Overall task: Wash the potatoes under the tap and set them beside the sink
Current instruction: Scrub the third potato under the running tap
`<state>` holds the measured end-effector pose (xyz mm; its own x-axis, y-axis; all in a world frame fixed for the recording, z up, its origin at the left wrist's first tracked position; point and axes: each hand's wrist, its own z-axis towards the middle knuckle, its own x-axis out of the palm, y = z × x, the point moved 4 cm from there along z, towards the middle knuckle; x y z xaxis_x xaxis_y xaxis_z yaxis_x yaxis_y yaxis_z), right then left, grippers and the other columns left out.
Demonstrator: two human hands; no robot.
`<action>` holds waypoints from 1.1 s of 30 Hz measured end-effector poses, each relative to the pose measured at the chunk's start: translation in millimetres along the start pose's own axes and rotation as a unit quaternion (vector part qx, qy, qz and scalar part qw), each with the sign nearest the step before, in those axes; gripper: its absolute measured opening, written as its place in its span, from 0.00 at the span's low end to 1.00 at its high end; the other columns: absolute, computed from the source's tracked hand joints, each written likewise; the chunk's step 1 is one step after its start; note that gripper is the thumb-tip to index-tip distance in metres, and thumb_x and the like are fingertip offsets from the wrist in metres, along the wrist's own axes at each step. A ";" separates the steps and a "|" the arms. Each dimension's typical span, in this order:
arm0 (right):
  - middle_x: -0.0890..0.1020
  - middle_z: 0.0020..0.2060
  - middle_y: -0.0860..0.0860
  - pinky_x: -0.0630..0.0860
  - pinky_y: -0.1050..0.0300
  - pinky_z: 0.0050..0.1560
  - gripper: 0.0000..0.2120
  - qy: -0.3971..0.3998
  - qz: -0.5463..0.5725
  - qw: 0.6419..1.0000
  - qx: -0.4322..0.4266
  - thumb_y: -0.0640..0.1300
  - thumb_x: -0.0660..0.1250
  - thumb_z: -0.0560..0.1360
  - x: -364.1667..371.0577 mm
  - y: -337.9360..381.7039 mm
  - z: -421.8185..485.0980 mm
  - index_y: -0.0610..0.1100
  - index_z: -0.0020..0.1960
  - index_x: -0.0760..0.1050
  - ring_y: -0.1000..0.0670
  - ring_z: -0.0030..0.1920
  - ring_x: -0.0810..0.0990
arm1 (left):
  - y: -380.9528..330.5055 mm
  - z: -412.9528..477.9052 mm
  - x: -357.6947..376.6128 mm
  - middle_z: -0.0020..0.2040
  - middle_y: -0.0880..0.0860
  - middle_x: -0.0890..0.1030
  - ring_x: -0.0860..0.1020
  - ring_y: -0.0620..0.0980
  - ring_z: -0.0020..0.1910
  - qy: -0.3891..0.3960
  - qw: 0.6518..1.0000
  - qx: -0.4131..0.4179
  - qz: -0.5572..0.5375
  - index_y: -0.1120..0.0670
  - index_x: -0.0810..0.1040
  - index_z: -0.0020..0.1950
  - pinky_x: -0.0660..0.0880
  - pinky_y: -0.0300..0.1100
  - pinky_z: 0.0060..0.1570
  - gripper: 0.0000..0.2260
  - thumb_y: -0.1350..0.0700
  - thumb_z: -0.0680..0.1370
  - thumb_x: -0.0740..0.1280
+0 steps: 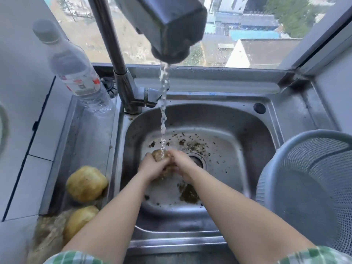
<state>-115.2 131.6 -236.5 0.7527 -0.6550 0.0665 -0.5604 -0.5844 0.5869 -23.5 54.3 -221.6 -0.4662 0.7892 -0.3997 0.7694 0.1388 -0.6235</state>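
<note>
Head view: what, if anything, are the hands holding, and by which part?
One potato, under the tap stream: the left hand grips its left side, the right hand wraps its right side.

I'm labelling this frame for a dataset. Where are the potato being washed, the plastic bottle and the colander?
potato being washed (157, 156): head view, on its bare top end under the water stream.
plastic bottle (82, 83): head view, on its label.
colander (314, 174): head view, on its inner mesh wall.

Bright window (247, 31) daylight; soft shadows; blurred tap head (167, 25); wide-angle bending at edges
</note>
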 end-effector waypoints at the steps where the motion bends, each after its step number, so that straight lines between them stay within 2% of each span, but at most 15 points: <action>1: 0.83 0.47 0.49 0.77 0.60 0.43 0.14 0.010 0.018 1.000 -0.013 0.53 0.62 0.80 5.6 6.4 -5.4 0.44 0.57 0.78 0.51 0.47 0.82 | -10.1 -8.8 -0.6 0.48 0.50 0.84 0.82 0.53 0.53 0.008 0.998 0.017 -0.066 0.47 0.80 0.49 0.78 0.49 0.57 0.11 0.43 0.71 0.72; 3: 0.85 0.50 0.45 0.79 0.58 0.43 0.19 0.007 0.061 0.998 -0.030 0.55 0.65 0.76 14.2 21.1 -14.7 0.41 0.58 0.79 0.48 0.48 0.84 | -27.9 -28.1 -3.2 0.48 0.50 0.84 0.82 0.50 0.51 -0.006 0.986 0.031 -0.166 0.46 0.79 0.49 0.80 0.48 0.55 0.08 0.44 0.75 0.69; 6: 0.85 0.44 0.46 0.80 0.61 0.37 0.14 -0.015 0.083 0.994 -0.074 0.51 0.67 0.77 23.8 43.3 -34.8 0.41 0.56 0.80 0.49 0.42 0.84 | -41.0 -46.1 -8.5 0.51 0.53 0.83 0.81 0.53 0.52 -0.070 0.963 0.000 -0.262 0.49 0.75 0.49 0.80 0.52 0.56 0.09 0.44 0.80 0.64; 9: 0.84 0.53 0.43 0.82 0.50 0.53 0.13 -0.025 0.022 0.987 -0.155 0.47 0.72 0.75 35.2 52.7 -51.3 0.45 0.57 0.79 0.44 0.53 0.83 | -43.8 -52.9 -21.0 0.49 0.57 0.83 0.81 0.56 0.48 -0.104 0.925 -0.083 -0.355 0.50 0.77 0.45 0.81 0.53 0.52 0.16 0.42 0.83 0.56; 10: 0.83 0.54 0.43 0.81 0.50 0.55 0.13 -0.022 -0.020 0.982 -0.184 0.45 0.73 0.73 39.1 53.0 -56.5 0.46 0.57 0.78 0.44 0.55 0.83 | -42.1 -53.7 -24.4 0.49 0.59 0.83 0.81 0.57 0.48 -0.120 0.914 -0.106 -0.374 0.51 0.77 0.44 0.81 0.54 0.52 0.18 0.42 0.84 0.54; 13: 0.83 0.52 0.43 0.82 0.50 0.52 0.11 -0.032 -0.032 0.982 -0.182 0.42 0.72 0.72 38.9 54.5 -63.9 0.46 0.54 0.79 0.43 0.53 0.83 | -37.0 -61.1 -26.5 0.56 0.63 0.81 0.81 0.62 0.53 -0.122 0.924 -0.120 -0.342 0.52 0.77 0.47 0.80 0.59 0.55 0.21 0.43 0.84 0.49; 16: 0.83 0.42 0.44 0.80 0.56 0.38 0.08 -0.054 0.037 0.995 -0.070 0.40 0.66 0.78 32.0 54.3 -65.1 0.40 0.55 0.78 0.47 0.41 0.82 | -37.7 -76.5 -17.2 0.67 0.59 0.74 0.76 0.61 0.61 -0.096 0.965 -0.099 -0.223 0.54 0.73 0.67 0.74 0.56 0.64 0.24 0.42 0.84 0.48; 18: 0.80 0.37 0.45 0.78 0.56 0.36 0.09 -0.056 0.009 0.998 -0.033 0.40 0.65 0.78 31.4 50.3 -68.7 0.37 0.56 0.78 0.47 0.37 0.79 | -35.3 -83.0 -15.1 0.71 0.58 0.65 0.73 0.60 0.63 -0.109 0.966 -0.130 -0.194 0.58 0.68 0.72 0.71 0.54 0.65 0.25 0.42 0.83 0.52; 19: 0.80 0.37 0.44 0.79 0.53 0.38 0.10 -0.049 0.002 0.999 -0.017 0.40 0.65 0.78 33.6 45.8 -70.7 0.36 0.56 0.78 0.46 0.37 0.79 | -33.2 -82.0 -16.5 0.69 0.59 0.68 0.75 0.61 0.60 -0.112 0.955 -0.150 -0.231 0.60 0.70 0.70 0.72 0.54 0.62 0.25 0.43 0.82 0.56; 21: 0.81 0.37 0.42 0.81 0.48 0.41 0.09 -0.031 0.000 0.999 0.008 0.42 0.67 0.77 38.9 39.9 -77.8 0.37 0.54 0.78 0.44 0.37 0.80 | -27.2 -70.5 -21.3 0.54 0.62 0.79 0.79 0.60 0.50 -0.081 0.913 -0.193 -0.349 0.61 0.79 0.56 0.78 0.55 0.50 0.15 0.50 0.79 0.64; 23: 0.81 0.37 0.43 0.81 0.49 0.42 0.07 -0.031 0.001 0.999 0.007 0.42 0.67 0.76 40.3 39.5 -77.7 0.39 0.51 0.79 0.45 0.37 0.81 | -29.4 -67.1 -25.6 0.42 0.61 0.81 0.80 0.59 0.42 -0.068 0.894 -0.200 -0.396 0.60 0.80 0.44 0.79 0.50 0.40 0.09 0.55 0.78 0.66; 25: 0.80 0.35 0.43 0.80 0.48 0.43 0.04 -0.044 0.033 0.998 -0.001 0.39 0.67 0.76 37.6 46.1 -75.3 0.40 0.44 0.79 0.46 0.36 0.80 | -37.0 -70.4 -21.6 0.41 0.58 0.80 0.80 0.56 0.42 -0.093 0.910 -0.150 -0.376 0.58 0.80 0.46 0.79 0.48 0.41 0.10 0.55 0.80 0.63; 27: 0.78 0.32 0.43 0.77 0.55 0.34 0.07 -0.059 0.057 0.997 -0.007 0.37 0.65 0.75 32.1 52.8 -72.3 0.40 0.39 0.77 0.46 0.32 0.77 | -46.8 -78.2 -12.7 0.46 0.56 0.80 0.79 0.54 0.48 -0.114 0.930 -0.087 -0.338 0.54 0.79 0.51 0.79 0.50 0.51 0.12 0.52 0.83 0.57; 29: 0.77 0.33 0.41 0.75 0.56 0.31 0.07 -0.059 0.048 0.997 -0.015 0.37 0.65 0.75 31.0 56.1 -72.5 0.41 0.38 0.76 0.46 0.32 0.76 | -50.4 -79.2 -11.8 0.51 0.57 0.81 0.79 0.55 0.51 -0.111 0.932 -0.076 -0.336 0.54 0.77 0.53 0.79 0.51 0.54 0.12 0.52 0.83 0.56; 33: 0.81 0.35 0.43 0.82 0.43 0.48 0.06 -0.046 0.038 0.998 -0.011 0.40 0.66 0.76 37.7 58.0 -78.3 0.39 0.43 0.80 0.44 0.37 0.81 | -47.7 -65.8 -32.1 0.41 0.60 0.81 0.79 0.57 0.41 -0.084 0.909 -0.138 -0.385 0.58 0.80 0.41 0.78 0.47 0.39 0.11 0.58 0.80 0.61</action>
<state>-92.2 110.5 -136.8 0.6727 -0.7389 0.0375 -0.6062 -0.5215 0.6005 -16.5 61.7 -134.8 -0.9551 0.2951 -0.0270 0.2557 0.7744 -0.5787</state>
